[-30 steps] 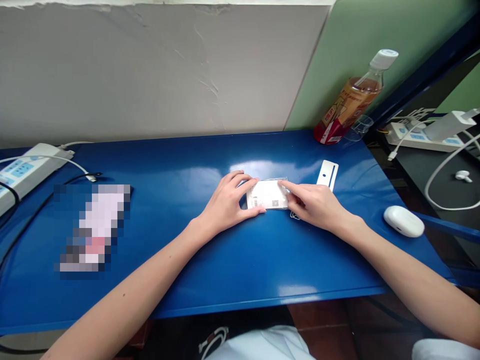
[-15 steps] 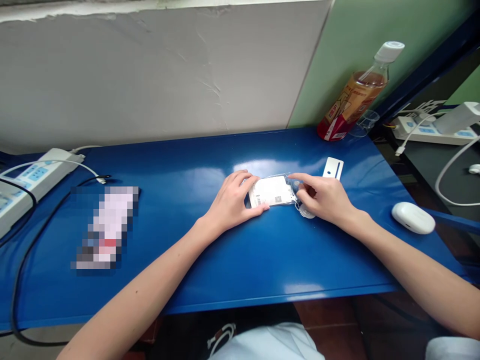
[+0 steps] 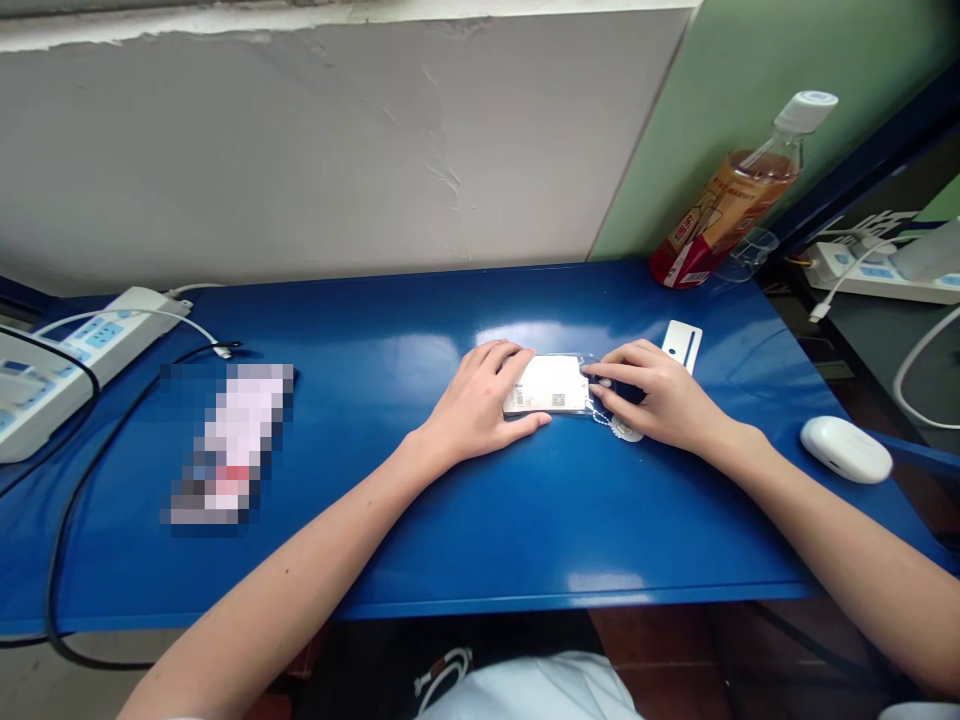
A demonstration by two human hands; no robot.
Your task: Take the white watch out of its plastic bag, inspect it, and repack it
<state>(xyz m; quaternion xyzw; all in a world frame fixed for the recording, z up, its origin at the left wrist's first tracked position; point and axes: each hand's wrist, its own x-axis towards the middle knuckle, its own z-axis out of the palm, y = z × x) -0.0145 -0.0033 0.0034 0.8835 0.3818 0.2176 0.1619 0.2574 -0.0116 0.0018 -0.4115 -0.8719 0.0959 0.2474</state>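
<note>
A clear plastic sleeve with a white printed card (image 3: 553, 382) in it lies flat on the blue table (image 3: 480, 530). My left hand (image 3: 484, 400) grips its left end, fingers along the far edge and thumb along the near one. At the right end, my right hand (image 3: 660, 388) has its index finger and thumb close together on the sleeve's edge beside the card. A ball chain and a round, pale tag (image 3: 626, 430) lie partly under this hand. Behind it rests a white slotted plate (image 3: 682, 345), partly hidden.
A phone-like pixelated object (image 3: 236, 440) lies left, near a power strip (image 3: 97, 335) and a black cable (image 3: 71, 520). A drink bottle (image 3: 731, 215) stands at the back right beside a clear cup (image 3: 746, 255). A white earbud case (image 3: 846, 449) sits right.
My right index finger, stretched over the sleeve's far corner before, has drawn in with the thumb to its right edge. The left hand keeps its hold. The whole view has shifted slightly.
</note>
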